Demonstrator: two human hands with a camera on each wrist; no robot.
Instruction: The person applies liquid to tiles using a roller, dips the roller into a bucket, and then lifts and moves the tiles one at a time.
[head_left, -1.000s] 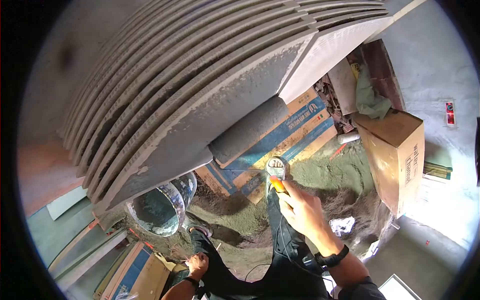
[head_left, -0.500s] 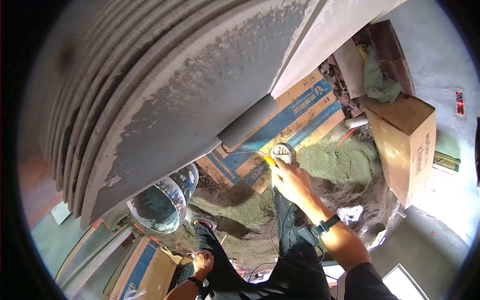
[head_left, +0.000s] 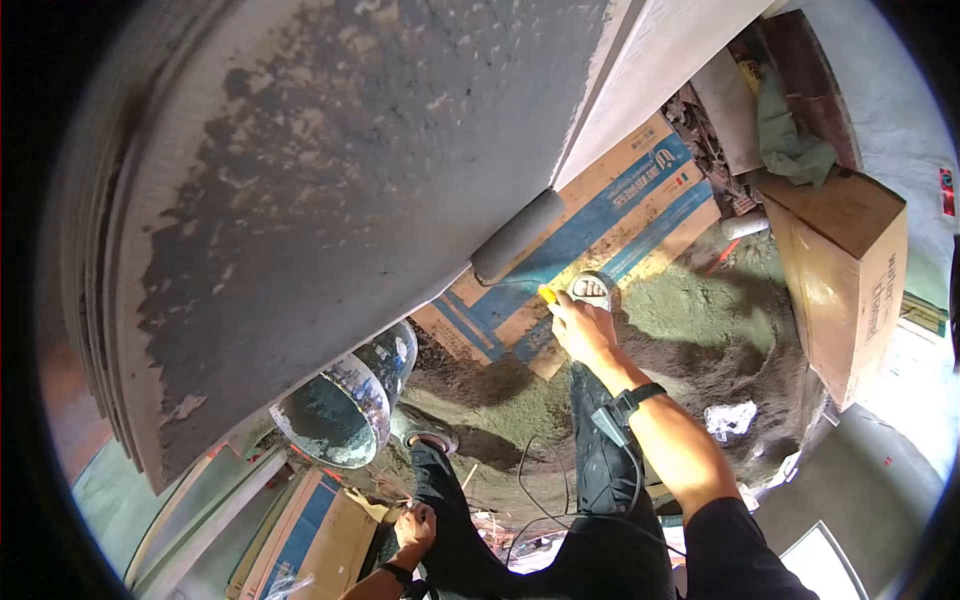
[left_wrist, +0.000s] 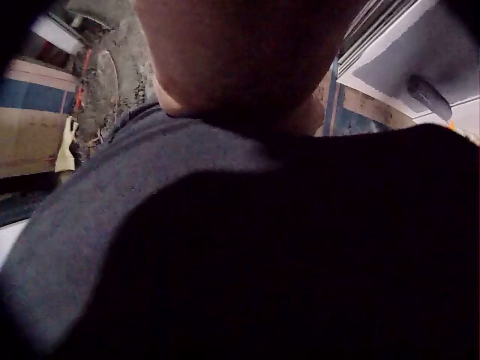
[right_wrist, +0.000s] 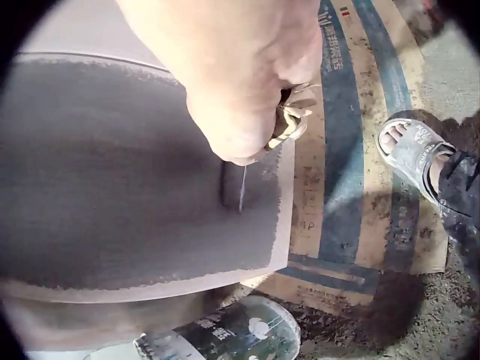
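My right hand [head_left: 585,333] grips the yellow handle [head_left: 547,294] of a paint roller, whose dark grey sleeve [head_left: 518,235] lies along the lower right edge of the front panel. That large panel [head_left: 380,190] leans toward me, its face coated dark grey with patchy lighter spots and a pale uncoated border. In the right wrist view the hand [right_wrist: 236,82] covers most of the roller, and only part of its wire frame [right_wrist: 242,191] shows against the grey coating. My left hand [head_left: 414,528] rests on my left knee with fingers loosely curled around nothing; dark cloth hides it in the left wrist view.
More panels [head_left: 95,300] stand stacked behind the front one. A stained bucket [head_left: 390,355] with grey contents sits beneath its lower edge. Flattened cardboard [head_left: 610,215] covers the floor by my right foot [head_left: 590,290]. A tall carton [head_left: 840,280] stands right; a cable [head_left: 525,480] loops between my legs.
My right hand has moved forward and left relative to my foot, carrying the roller along the panel. The front panel fills more of the head view. The left hand stays on the knee.
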